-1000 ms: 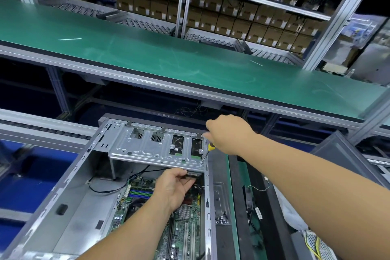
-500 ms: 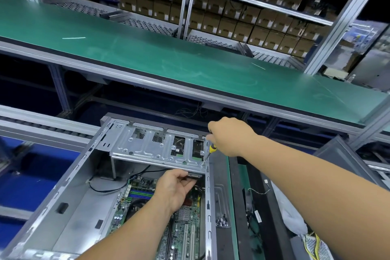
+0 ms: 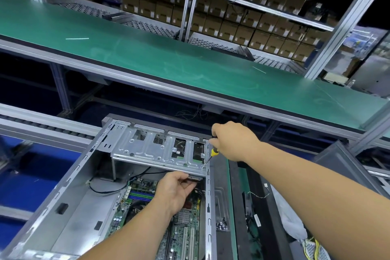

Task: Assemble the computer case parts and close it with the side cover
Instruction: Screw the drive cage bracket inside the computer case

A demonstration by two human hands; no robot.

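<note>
Below a green conveyor belt (image 3: 168,57), your right hand (image 3: 234,140) grips a screwdriver (image 3: 211,155) on the open computer case's (image 3: 69,186) drive bracket (image 3: 152,150), while your left hand (image 3: 175,192) pinches a part beneath it

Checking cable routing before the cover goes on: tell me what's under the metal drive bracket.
Under the drive bracket the left hand holds a flat part against its underside, a black cable runs beneath, and the motherboard lies lower. What sits further in is hidden by the plate.
</note>
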